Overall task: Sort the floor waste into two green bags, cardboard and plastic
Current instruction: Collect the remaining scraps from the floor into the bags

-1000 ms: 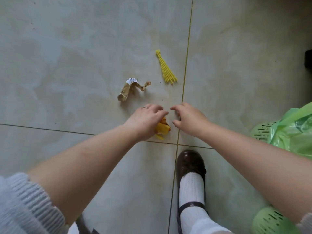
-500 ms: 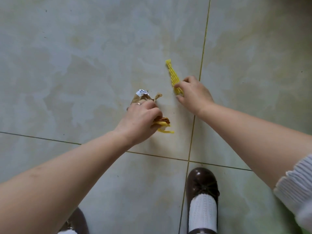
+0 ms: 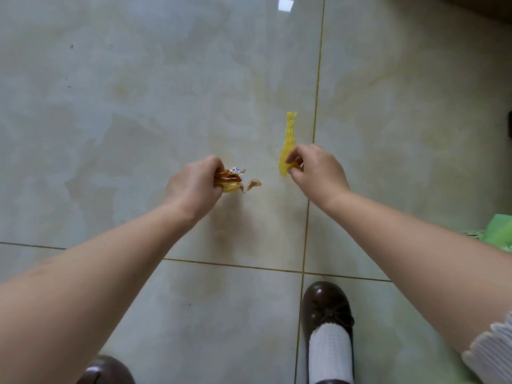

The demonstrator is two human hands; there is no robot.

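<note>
My left hand (image 3: 194, 187) is closed around a crumpled brown cardboard scrap (image 3: 250, 184) with a white label, together with a yellow wrapper (image 3: 231, 187); a torn brown end sticks out to the right. My right hand (image 3: 315, 173) pinches the lower end of a yellow plastic mesh strip (image 3: 288, 139), which stands up from my fingers above the tiled floor. A corner of one green bag (image 3: 500, 231) shows at the right edge. The second bag is out of view.
Pale glossy floor tiles (image 3: 138, 92) with thin yellow grout lines fill the view. My brown shoes (image 3: 327, 309) and a white sock are at the bottom. A green slotted basket edge (image 3: 473, 233) sits beside the bag at the right.
Both hands have lifted off the floor. The left now holds the brown cardboard scrap along with the yellow wrapper; the right has raised the yellow mesh strip.
</note>
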